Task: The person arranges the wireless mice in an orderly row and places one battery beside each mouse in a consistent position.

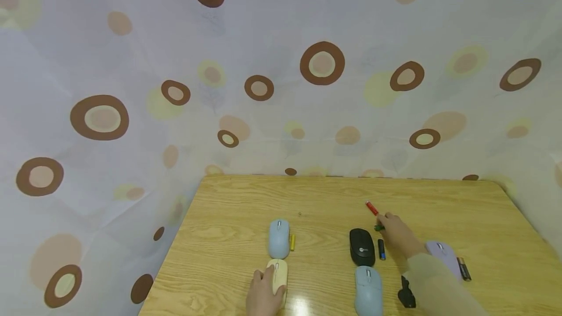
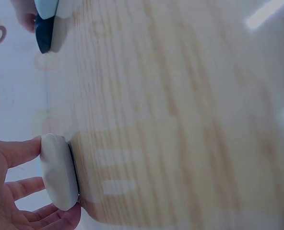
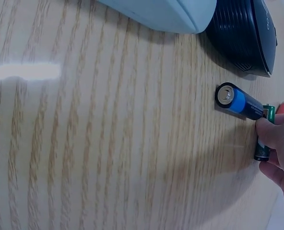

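Note:
In the head view my left hand point(image 1: 262, 292) holds a cream computer mouse point(image 1: 279, 272) on the table; the left wrist view shows thumb and fingers on opposite sides of it. Farther right, my right hand point(image 1: 398, 235) pinches a green battery point(image 3: 268, 113) between thumb and fingers, low over the tabletop. Close to that hand lie a dark battery with a blue band point(image 3: 238, 100) and a red battery point(image 1: 371, 207). A black mouse point(image 1: 362, 247) sits left of the dark battery. My fingers partly cover the green battery.
Two light blue mice, one at left point(image 1: 279, 239) beside a yellow battery point(image 1: 292, 242), the other point(image 1: 369, 290) below the black mouse. A purple mouse point(image 1: 443, 257), partly behind my right sleeve, has a black-and-copper battery point(image 1: 464, 269) beside it. A small black object point(image 1: 406, 293) lies near the sleeve.

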